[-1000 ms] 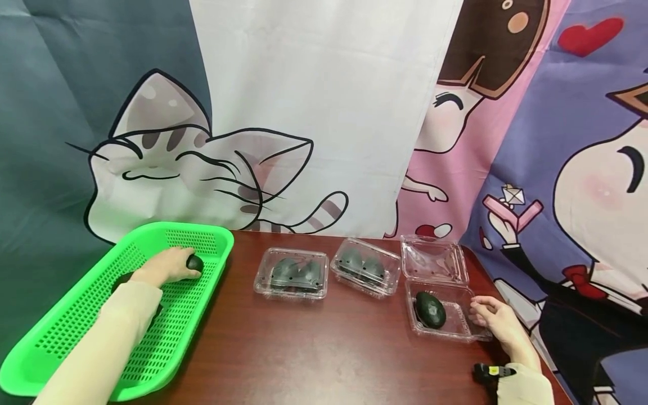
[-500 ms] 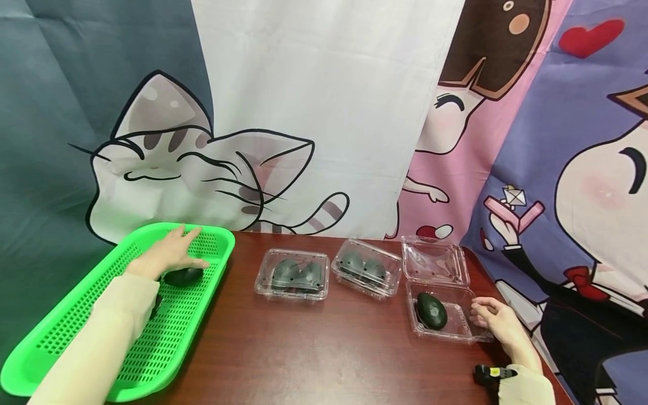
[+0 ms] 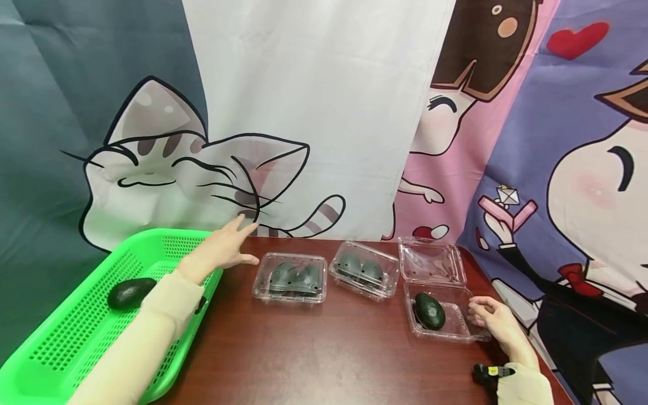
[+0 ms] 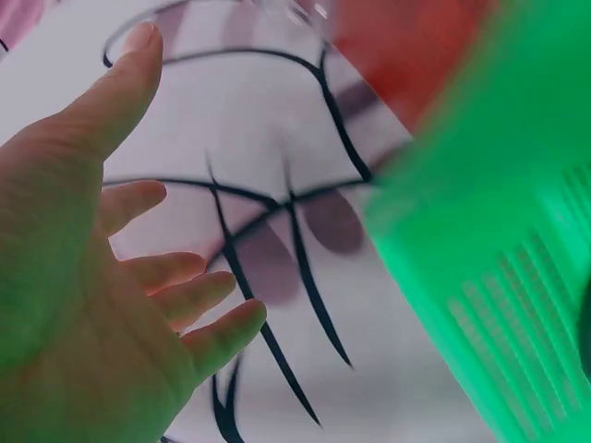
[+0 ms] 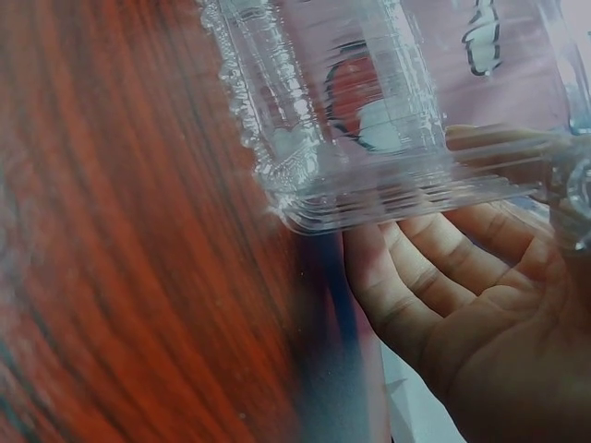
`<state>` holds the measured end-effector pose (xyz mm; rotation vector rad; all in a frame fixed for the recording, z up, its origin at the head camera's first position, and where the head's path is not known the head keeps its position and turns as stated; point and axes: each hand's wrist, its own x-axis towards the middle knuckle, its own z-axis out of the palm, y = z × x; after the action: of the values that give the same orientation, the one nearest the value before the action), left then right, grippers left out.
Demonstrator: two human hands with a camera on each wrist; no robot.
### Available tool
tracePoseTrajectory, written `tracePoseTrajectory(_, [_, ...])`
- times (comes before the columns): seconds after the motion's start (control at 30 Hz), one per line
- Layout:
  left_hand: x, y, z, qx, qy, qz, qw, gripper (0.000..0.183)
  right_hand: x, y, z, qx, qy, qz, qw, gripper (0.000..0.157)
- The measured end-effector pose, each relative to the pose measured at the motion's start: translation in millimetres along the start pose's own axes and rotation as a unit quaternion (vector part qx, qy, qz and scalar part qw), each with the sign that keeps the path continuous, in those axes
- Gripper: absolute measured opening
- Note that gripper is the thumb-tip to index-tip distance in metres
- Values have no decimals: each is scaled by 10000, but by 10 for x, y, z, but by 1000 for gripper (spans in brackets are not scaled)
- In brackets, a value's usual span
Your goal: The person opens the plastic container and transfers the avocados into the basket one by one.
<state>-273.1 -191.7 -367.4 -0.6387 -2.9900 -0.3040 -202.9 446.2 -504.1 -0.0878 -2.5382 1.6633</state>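
My left hand (image 3: pixel 223 247) is raised over the right rim of the green basket (image 3: pixel 167 360), fingers spread. Its palm shows bare in the left wrist view. A dark green avocado (image 3: pixel 130 294) lies in the basket, left of my forearm, which hides part of the basket. At the right, my right hand (image 3: pixel 498 323) holds the right edge of an open clear plastic clamshell box (image 3: pixel 458 320). One avocado (image 3: pixel 429 311) sits in that box's left half. In the right wrist view, my fingers (image 5: pixel 434 268) lie along the box's wall, partly seen through the plastic.
Two closed clear boxes, the left one (image 3: pixel 289 277) and the right one (image 3: pixel 364 269), each with dark fruit inside, stand at the back of the brown table (image 3: pixel 324 360). A printed cloth (image 3: pixel 324 101) hangs behind the table.
My left hand was at an avocado in the basket; it has left it and moved right over the rim, fingers spread. The right hand and the open box have stayed in place.
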Motion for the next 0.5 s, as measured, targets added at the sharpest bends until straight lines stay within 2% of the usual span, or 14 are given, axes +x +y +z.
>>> tracePoseTrajectory(0.27, [259,537,175,-192,50,543,9983,90,13,-16,0,-46,-28,-13,10000,35])
tracePoseTrajectory(0.5, [620,1167,470,-76,79,1372,9905,86,1,1,-4,-109,-24,33,9999,35])
